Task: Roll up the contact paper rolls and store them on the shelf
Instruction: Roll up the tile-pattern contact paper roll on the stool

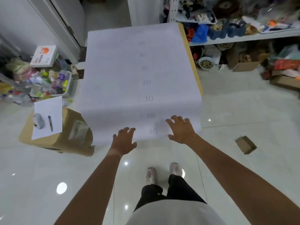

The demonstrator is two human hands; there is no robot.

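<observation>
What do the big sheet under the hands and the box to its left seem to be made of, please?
Sheet: seemingly matte white paper backing, with faint printed numbers and a tan edge. Box: plain brown cardboard, dull and uncoated.

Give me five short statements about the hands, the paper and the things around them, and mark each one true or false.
1. Both hands rest with spread fingers on the near end of the contact paper: left hand, right hand. True.
2. The paper is fully rolled up. False: a long stretch lies unrolled, with printed numbers showing.
3. A pen lies on a white sheet on the cardboard box. True.
4. The right hand holds the pen. False: it rests on the paper.
5. The shelf on the right carries many items. True.
</observation>
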